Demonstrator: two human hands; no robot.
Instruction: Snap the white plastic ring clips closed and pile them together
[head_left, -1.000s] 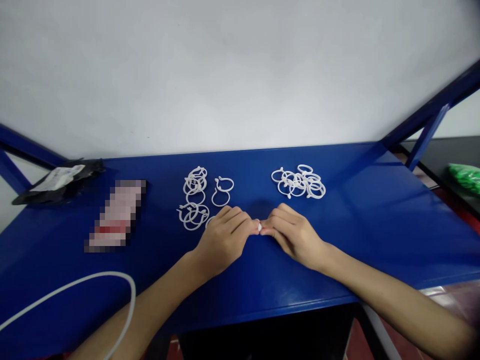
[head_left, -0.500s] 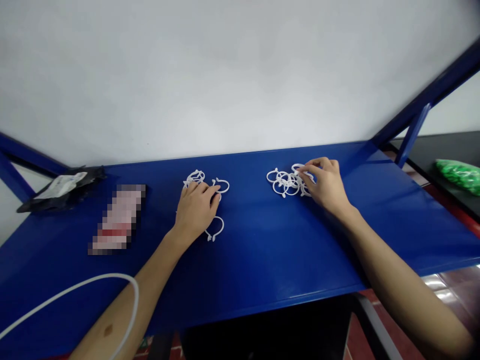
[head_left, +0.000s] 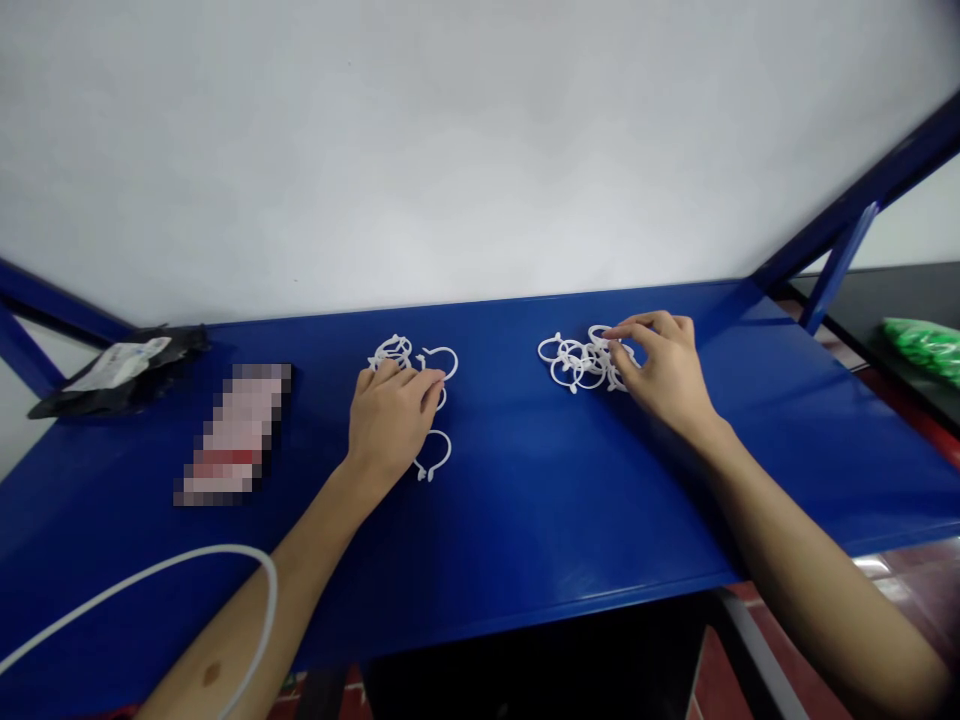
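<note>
Right heap [head_left: 589, 358]: White open rings, overlapping and crossed, sitting on the blue worktop [head_left: 525, 540]; everything else gets placed from here.

Right hand [head_left: 664, 375]: Right at the heap's right side! Thumb and forefinger reach in, tips close together; whether this grip has hold of a ring, I cannot tell.

Left hand [head_left: 390, 415]: Well left of the right heap, knuckles up, curled over the left cluster [head_left: 394, 347]. Thumb lies close to the fingers, the other tips are out of sight, so what this grip holds, if anything, cannot be told.

Loose rings: Also left of the right heap, the upper ring [head_left: 456, 362] peeks out just beyond the thumb, and the lower ring [head_left: 450, 447] lies nearer the person, its gap facing them.

Step in hand: Looks like picking, one ring per hand.

Good technique: Pinch a single ring on its bare curve, tips only, and lift gently; in a tangle like the right heap, a hard tug could drag neighbours along. A small shake should free a hooked knob. On the left, the lower ring looks the easier catch, as it lies apart.

Far left of the right heap: A pixelated oblong [head_left: 232, 430], then a black bag [head_left: 124, 372] beyond it, and a white cable [head_left: 217, 548] looping across the left forearm.
</note>
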